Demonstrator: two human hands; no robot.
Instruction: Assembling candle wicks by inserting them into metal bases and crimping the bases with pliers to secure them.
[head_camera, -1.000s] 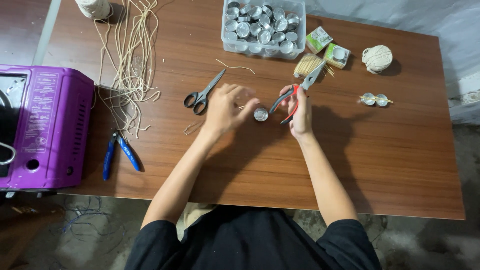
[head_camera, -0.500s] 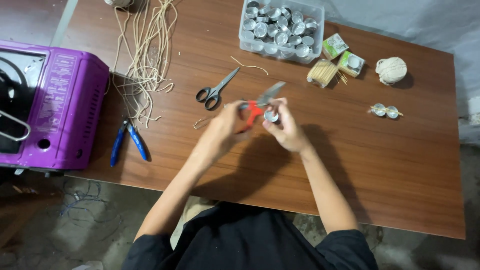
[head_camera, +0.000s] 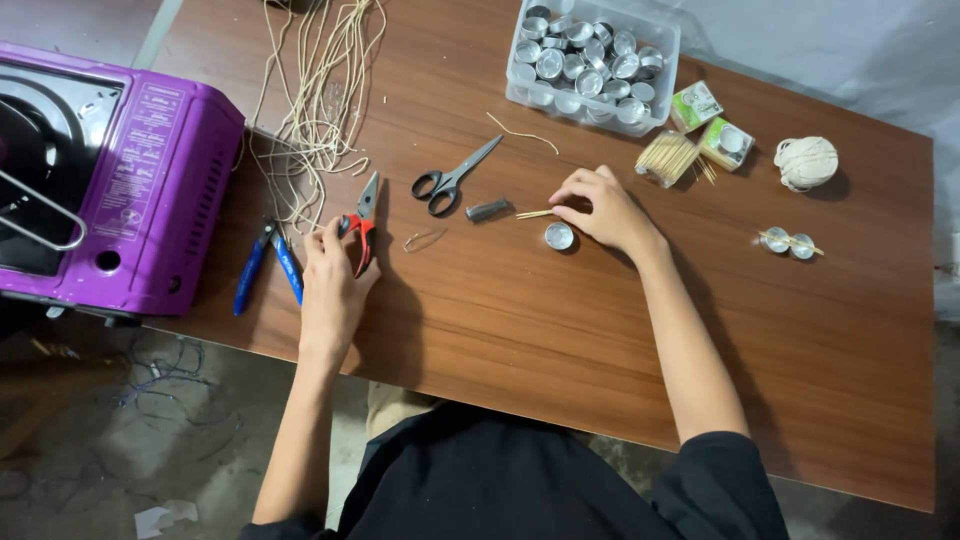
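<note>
- At far left of the frame I see a purple stove (head_camera: 120, 180) overhanging the table (head_camera: 800, 380) edge.
- Loose cord (head_camera: 320, 90) spreads over the upper left of the table.
- Blue pliers (head_camera: 265, 265) lie just right of the stove, near my left hand.
- My left hand (head_camera: 330, 285), left of centre, rests on the red pliers (head_camera: 362, 225); its fingers curl over the red handles and the metal tip points up the frame.
- A bent wire (head_camera: 425, 238) lies just right of those pliers.
- Black scissors (head_camera: 455, 178) lie above centre, with a small dark piece (head_camera: 488, 209) just beside them.
- A thin stick (head_camera: 535, 213) lies at my right fingertips; I cannot tell whether it is pinched or only touched.
- A tin cup (head_camera: 559, 236) sits at centre, just below my right hand (head_camera: 605, 210), whose fingers are bent down to the table.
- A clear box (head_camera: 595, 65) of cups sits at upper centre.
- A stick bundle (head_camera: 668, 157), two small packs (head_camera: 712, 122) and a twine ball (head_camera: 806, 162) follow at upper right.
- Two cups (head_camera: 789, 243) joined by a stick sit at right.
</note>
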